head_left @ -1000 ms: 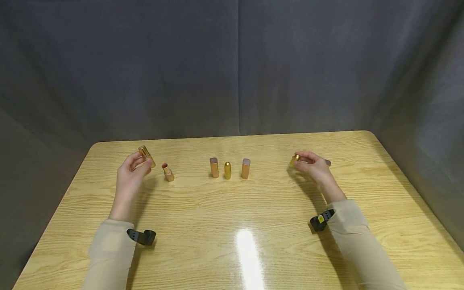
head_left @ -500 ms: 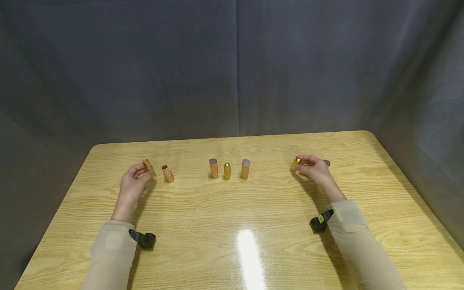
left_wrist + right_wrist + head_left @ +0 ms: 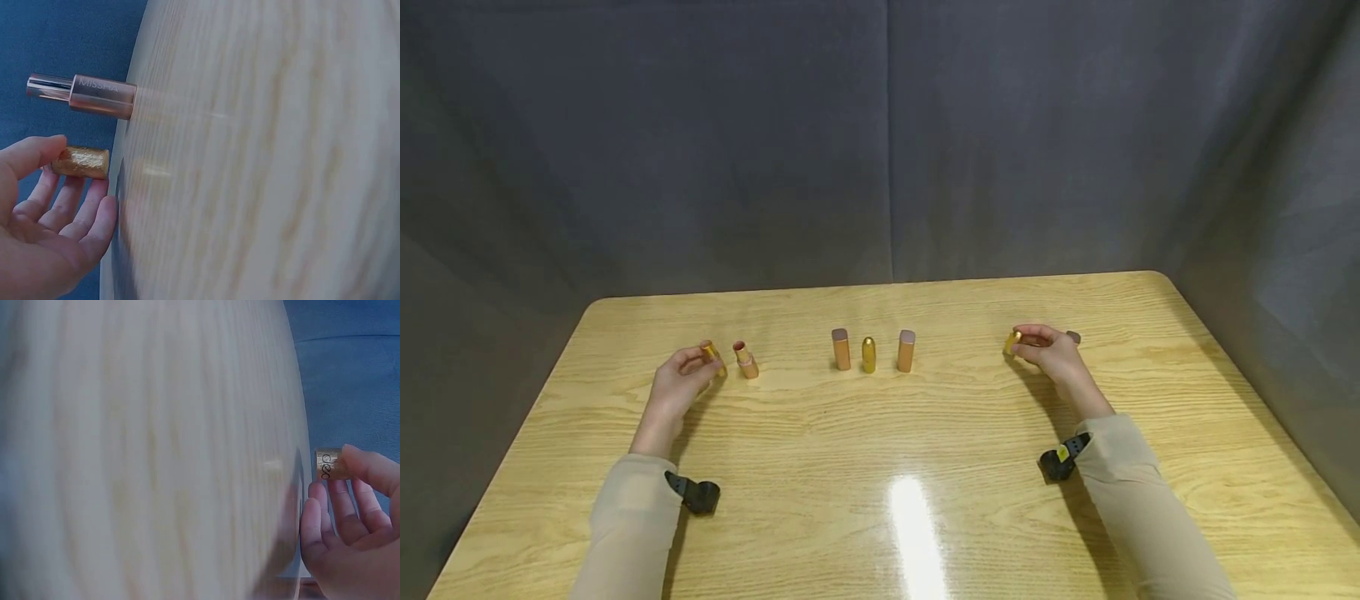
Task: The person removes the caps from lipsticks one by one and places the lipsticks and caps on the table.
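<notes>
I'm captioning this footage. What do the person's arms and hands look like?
The left sleeve and right sleeve are plain beige, ending near the wrists. Each has, near its end, a small black device on a dark strap; the right-hand one bears a yellow mark. The left hand and right hand are ungloved.

You're wearing long beige sleeves [image 3: 632,529], black cameras [image 3: 703,497] are sitting by both cuffs [image 3: 1116,443], and a yellow patch [image 3: 1063,452] is brightening the right strap [image 3: 1080,444]!
</notes>
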A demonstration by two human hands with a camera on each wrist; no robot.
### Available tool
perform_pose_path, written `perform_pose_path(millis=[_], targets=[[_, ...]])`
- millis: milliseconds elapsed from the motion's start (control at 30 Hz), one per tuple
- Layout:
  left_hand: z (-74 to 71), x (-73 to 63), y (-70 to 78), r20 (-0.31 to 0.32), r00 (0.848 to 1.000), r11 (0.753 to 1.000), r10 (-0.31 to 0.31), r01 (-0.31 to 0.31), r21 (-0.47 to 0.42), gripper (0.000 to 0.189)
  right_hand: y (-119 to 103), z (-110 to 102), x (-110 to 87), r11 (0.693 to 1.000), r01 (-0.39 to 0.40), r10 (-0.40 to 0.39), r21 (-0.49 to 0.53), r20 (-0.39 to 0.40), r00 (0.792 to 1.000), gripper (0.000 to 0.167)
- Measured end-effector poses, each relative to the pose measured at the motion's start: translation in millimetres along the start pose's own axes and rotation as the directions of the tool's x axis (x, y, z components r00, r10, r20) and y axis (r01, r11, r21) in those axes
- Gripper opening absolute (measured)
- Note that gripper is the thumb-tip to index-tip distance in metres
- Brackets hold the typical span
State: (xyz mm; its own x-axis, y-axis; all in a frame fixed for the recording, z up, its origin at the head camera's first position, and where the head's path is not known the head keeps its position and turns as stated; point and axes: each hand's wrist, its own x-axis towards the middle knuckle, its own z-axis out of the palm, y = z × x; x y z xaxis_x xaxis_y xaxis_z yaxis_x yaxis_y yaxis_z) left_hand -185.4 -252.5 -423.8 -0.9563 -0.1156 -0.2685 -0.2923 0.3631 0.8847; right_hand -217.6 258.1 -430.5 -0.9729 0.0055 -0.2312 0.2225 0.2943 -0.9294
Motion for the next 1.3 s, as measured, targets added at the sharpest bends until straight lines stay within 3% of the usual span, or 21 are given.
perform_pose_path(millis=[433,800,1300], targets=[[-3.2,4.2,-5.4,0.080,0.997,1.000,-0.012,0.010,0.028,0.058,2.7,1.0,3.2,0.999,-0.030,0.031,0.017,-0.044,0.999,0.046],[-6.6,5.6,-9.3,0.087,0.996,0.999,0.009,-0.013,0.039,0.058,1.9,3.4,3.8,0.999,-0.042,0.041,-0.009,-0.063,0.997,0.046],[-9.0,2.2,-7.6,0.114,0.994,0.999,0.000,-0.003,0.032,0.061,0.0,0.9,3.4,0.994,-0.067,0.068,0.083,-0.015,0.998,0.060]])
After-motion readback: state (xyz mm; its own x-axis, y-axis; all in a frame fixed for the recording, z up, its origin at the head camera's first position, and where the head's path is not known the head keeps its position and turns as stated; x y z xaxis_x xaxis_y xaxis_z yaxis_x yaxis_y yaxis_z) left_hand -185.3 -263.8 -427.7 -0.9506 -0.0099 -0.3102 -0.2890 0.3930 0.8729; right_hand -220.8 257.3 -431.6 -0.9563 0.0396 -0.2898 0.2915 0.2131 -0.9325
